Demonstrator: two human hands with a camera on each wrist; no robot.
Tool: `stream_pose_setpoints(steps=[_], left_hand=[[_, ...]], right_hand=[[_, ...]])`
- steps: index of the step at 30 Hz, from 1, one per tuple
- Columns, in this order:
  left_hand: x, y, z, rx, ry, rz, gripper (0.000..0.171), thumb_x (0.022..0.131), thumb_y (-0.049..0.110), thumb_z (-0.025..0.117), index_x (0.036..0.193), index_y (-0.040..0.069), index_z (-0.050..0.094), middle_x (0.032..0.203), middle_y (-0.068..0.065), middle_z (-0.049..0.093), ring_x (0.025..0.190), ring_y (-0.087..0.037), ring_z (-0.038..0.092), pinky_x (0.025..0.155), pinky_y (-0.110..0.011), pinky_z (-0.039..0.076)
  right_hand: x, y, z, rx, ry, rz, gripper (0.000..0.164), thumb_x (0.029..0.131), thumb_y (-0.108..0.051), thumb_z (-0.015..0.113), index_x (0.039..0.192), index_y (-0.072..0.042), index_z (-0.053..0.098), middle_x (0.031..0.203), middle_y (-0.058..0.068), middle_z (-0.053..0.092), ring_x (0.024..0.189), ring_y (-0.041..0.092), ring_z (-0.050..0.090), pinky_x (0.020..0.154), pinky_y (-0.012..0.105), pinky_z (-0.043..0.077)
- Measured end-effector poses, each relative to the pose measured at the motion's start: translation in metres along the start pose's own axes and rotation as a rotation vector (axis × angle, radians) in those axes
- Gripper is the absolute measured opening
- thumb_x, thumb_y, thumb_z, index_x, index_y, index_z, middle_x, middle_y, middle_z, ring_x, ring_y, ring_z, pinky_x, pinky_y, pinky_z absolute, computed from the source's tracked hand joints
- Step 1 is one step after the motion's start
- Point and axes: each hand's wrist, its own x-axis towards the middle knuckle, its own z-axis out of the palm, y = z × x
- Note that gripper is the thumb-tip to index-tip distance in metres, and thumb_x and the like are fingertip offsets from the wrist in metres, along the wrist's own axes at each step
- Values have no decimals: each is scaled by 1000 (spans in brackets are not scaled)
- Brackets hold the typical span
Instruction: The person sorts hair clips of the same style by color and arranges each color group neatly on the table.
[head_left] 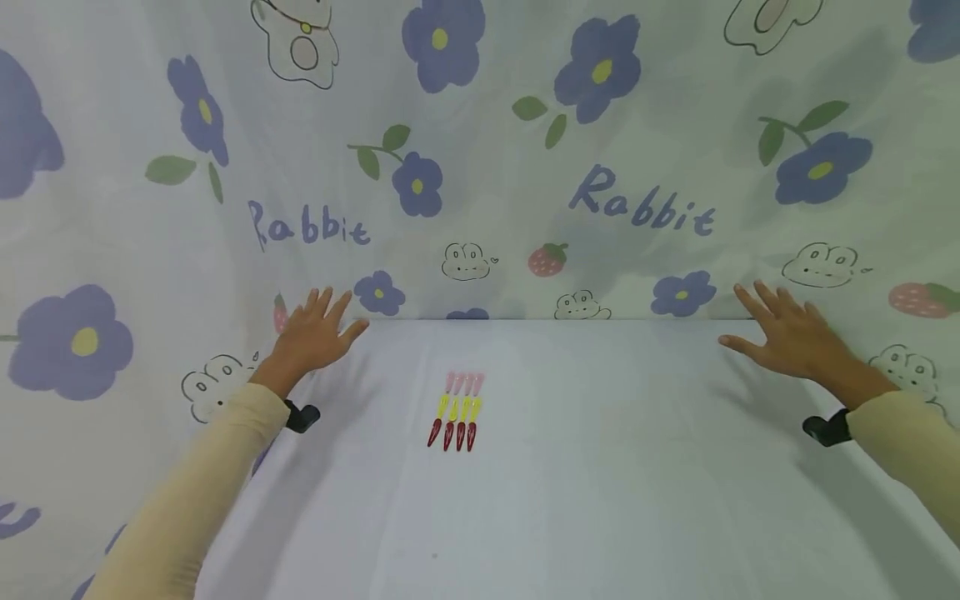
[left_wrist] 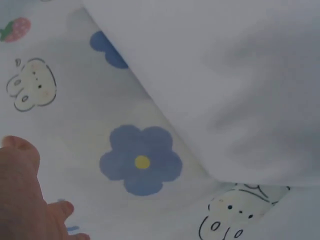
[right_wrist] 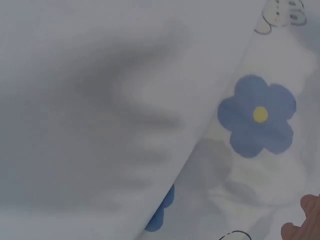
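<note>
My left hand (head_left: 311, 335) is held up near the table's back left corner, fingers spread and holding nothing. Over the back right corner, my right hand (head_left: 787, 336) is likewise spread and holds nothing. Between them, nearer the left hand, small slim teardrop-shaped pieces like snap hair clips lie in three rows. Pink clips (head_left: 465, 383) form the back row, yellow clips (head_left: 460, 407) the middle one, dark red clips (head_left: 461, 436) the front one. Neither hand touches them. Each wrist view catches only part of its hand, at a lower corner.
A white cloth-covered table (head_left: 600, 483) spreads below both arms. Behind it and at the sides hangs a curtain (head_left: 495, 125) printed with blue flowers, rabbits and strawberries. A dark wrist device shows under the left sleeve (head_left: 202, 475) and another under the right sleeve (head_left: 911, 446).
</note>
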Motion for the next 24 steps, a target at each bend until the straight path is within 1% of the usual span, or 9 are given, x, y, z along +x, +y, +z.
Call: stream_pose_setpoints(steps=[2, 5, 7, 9, 14, 19, 24], left_hand=[[4, -3, -7, 32, 31, 2, 90, 98, 73, 22, 161, 9, 10, 164, -29, 1, 151, -50, -5, 117, -69, 2], [8, -6, -13, 50, 71, -7, 93, 96, 75, 23, 162, 11, 5, 165, -27, -3, 152, -47, -6, 117, -68, 0], [9, -8, -13, 42, 88, -16, 95, 96, 76, 25, 161, 11, 2, 165, -26, -4, 152, -46, -6, 117, -68, -2], [10, -10, -11, 37, 89, -19, 96, 96, 76, 25, 161, 10, 0, 165, -26, -7, 152, -46, -6, 117, -68, -3], [8, -14, -3, 24, 60, -30, 98, 95, 77, 25, 161, 9, -3, 164, -26, -12, 151, -49, -9, 115, -70, -8], [9, -18, -1, 8, 89, -45, 98, 95, 77, 24, 161, 10, -4, 164, -27, -12, 150, -50, -12, 113, -72, -9], [10, -21, -2, 4, 92, -52, 98, 95, 77, 24, 161, 11, -5, 163, -28, -14, 150, -51, -13, 112, -72, -11]], right_hand=[[2, 3, -2, 10, 34, 20, 98, 95, -65, 49, 161, -18, -5, 163, 31, 0, 144, 61, 2, 107, 80, 6], [5, 6, -4, 10, 53, 38, 96, 96, -66, 46, 161, -19, -6, 163, 29, -5, 145, 59, -7, 107, 80, 1], [7, 6, -4, 6, 53, 38, 95, 96, -67, 44, 161, -20, -7, 163, 28, -7, 145, 58, -11, 107, 80, -1], [8, 7, -2, -3, 55, 38, 95, 96, -68, 43, 161, -21, -8, 163, 27, -9, 145, 57, -14, 107, 79, -4], [11, 11, 4, -6, 73, 28, 95, 96, -67, 42, 160, -20, -10, 163, 27, -11, 144, 58, -13, 107, 79, -7], [12, 14, 3, -8, 98, 45, 95, 96, -67, 42, 160, -19, -9, 163, 29, -9, 144, 60, -11, 105, 81, -10], [13, 14, 0, -18, 80, 50, 95, 96, -68, 41, 160, -21, -11, 162, 30, -12, 143, 60, -13, 103, 81, -12]])
